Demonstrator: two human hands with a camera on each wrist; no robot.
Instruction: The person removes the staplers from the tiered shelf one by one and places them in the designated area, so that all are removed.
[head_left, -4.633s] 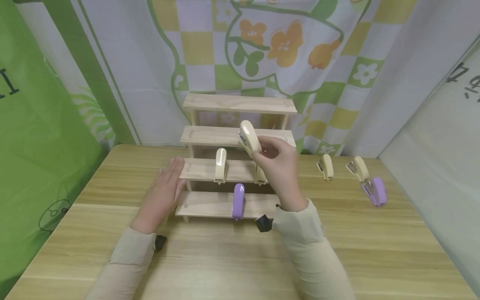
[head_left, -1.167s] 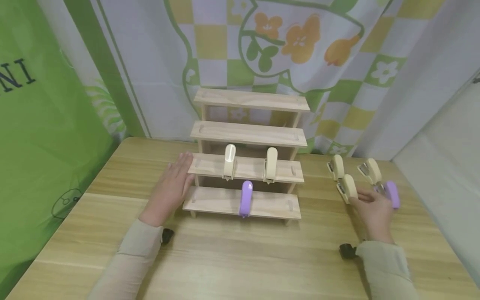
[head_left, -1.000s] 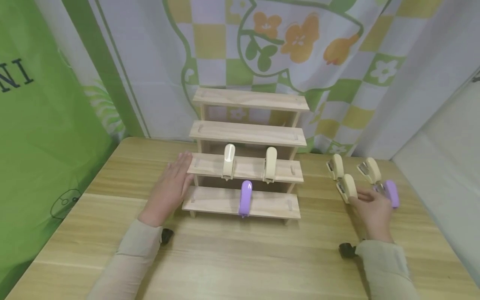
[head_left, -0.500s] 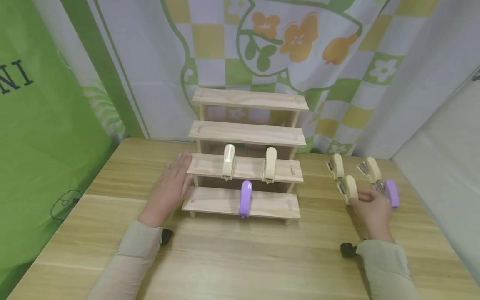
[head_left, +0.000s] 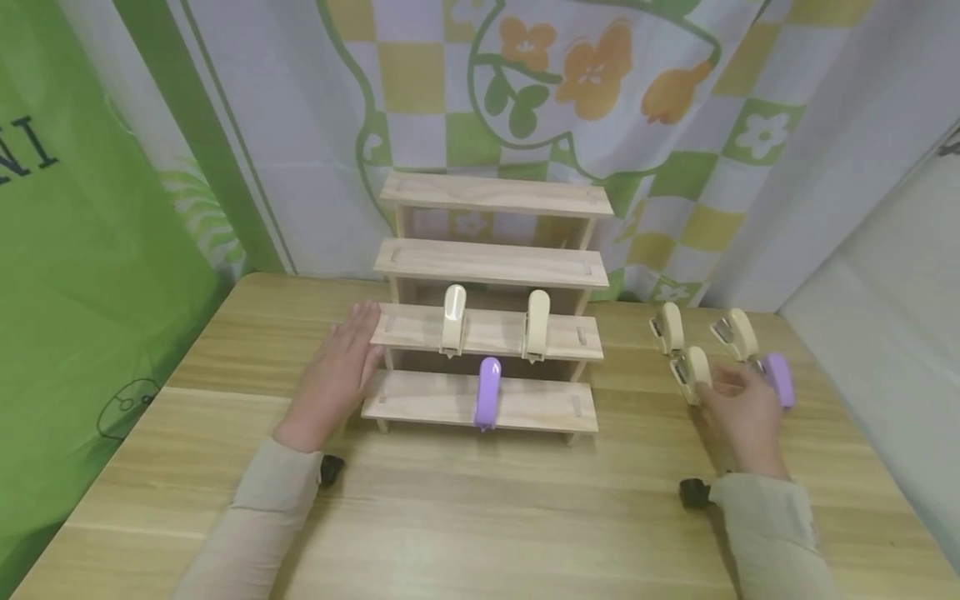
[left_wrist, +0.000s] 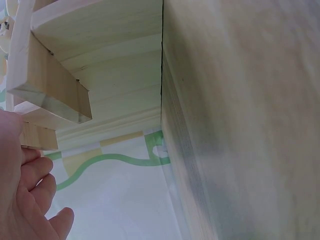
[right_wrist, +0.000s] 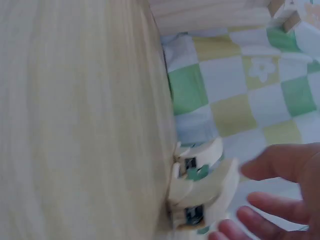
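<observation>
My right hand (head_left: 742,410) is just behind a cream stapler (head_left: 691,375) that stands on the table at the right. In the right wrist view its thumb (right_wrist: 270,165) and fingers are spread apart beside that stapler (right_wrist: 207,195), not wrapped round it. My left hand (head_left: 333,375) lies with straight fingers against the left end of a wooden tiered shelf (head_left: 420,327). On the shelf's second step from the bottom stand two cream staplers, a left one (head_left: 453,319) and a right one (head_left: 537,325). A purple stapler (head_left: 487,393) stands on the lowest step.
Around the right hand are two more cream staplers, one nearer the shelf (head_left: 667,327) and one farther right (head_left: 737,335), plus a purple stapler (head_left: 778,380). A patterned curtain (head_left: 420,75) hangs behind the wooden table (head_left: 480,517). The two upper steps rise toward it.
A cream stapler, held over the shelf in the oldest frame, now stands on the table at right. My right hand's fingers have since loosened from it slightly. The left hand stays at the shelf.
</observation>
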